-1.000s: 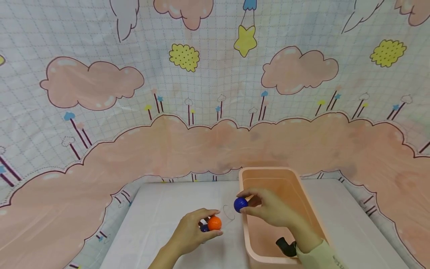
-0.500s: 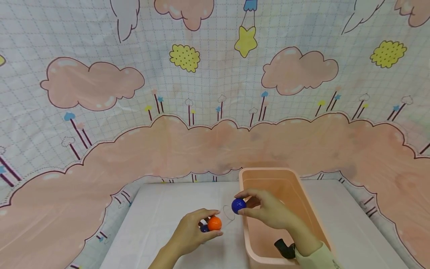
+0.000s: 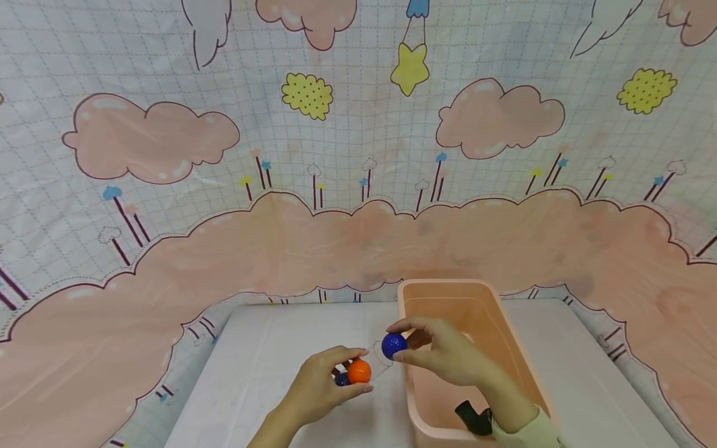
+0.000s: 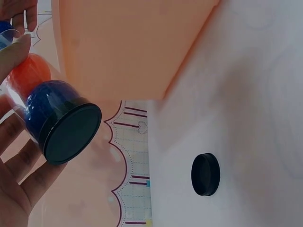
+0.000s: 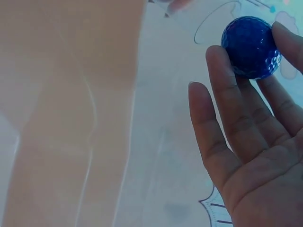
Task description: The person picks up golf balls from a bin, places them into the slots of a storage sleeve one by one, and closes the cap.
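Note:
My left hand [image 3: 316, 384] grips a clear plastic tube [image 4: 16, 97] with a black cap [image 4: 73, 135] on its lower end. Inside sit an orange ball [image 3: 360, 371] and, beneath it, a dark blue ball [image 4: 52, 106]. The tube's clear open-looking rim shows at the top of the left wrist view. Between thumb and fingertips, my right hand [image 3: 448, 351] pinches a blue dimpled golf ball [image 3: 394, 346], held just above and to the right of the tube's upper end.
A peach plastic tub [image 3: 411, 398] stands on the white table [image 3: 269, 336], under the right forearm. A loose black cap [image 4: 206, 175] lies on the table. At the right sleeve is a black bent piece [image 3: 473, 418]. Behind hangs a cloud-patterned cloth [image 3: 336, 249].
My right hand has carried the blue golf ball a little left and down, nearer the tube. The left hand has stayed nearly still.

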{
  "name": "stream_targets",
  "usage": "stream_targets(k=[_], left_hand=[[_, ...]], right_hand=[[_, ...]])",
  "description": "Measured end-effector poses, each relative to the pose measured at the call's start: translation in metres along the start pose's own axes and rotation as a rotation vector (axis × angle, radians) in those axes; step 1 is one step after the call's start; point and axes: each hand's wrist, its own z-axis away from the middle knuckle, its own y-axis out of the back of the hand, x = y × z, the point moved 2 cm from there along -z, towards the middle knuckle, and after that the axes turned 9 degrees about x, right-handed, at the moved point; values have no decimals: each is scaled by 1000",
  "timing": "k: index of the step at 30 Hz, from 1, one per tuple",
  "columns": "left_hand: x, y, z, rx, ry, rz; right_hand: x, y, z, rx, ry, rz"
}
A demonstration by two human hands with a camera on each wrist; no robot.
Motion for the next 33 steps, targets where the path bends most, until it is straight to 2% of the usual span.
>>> stream_targets(k=[14, 27, 33], left_hand=[[11, 5, 2, 9, -38, 2], [21, 9, 7, 10, -34, 21], [23, 11, 11, 14, -31, 3]], right_hand=[[-9, -5, 6, -22, 26, 19], [-19, -7, 14, 9, 57, 83], [-24, -14, 19, 49, 89, 107]])
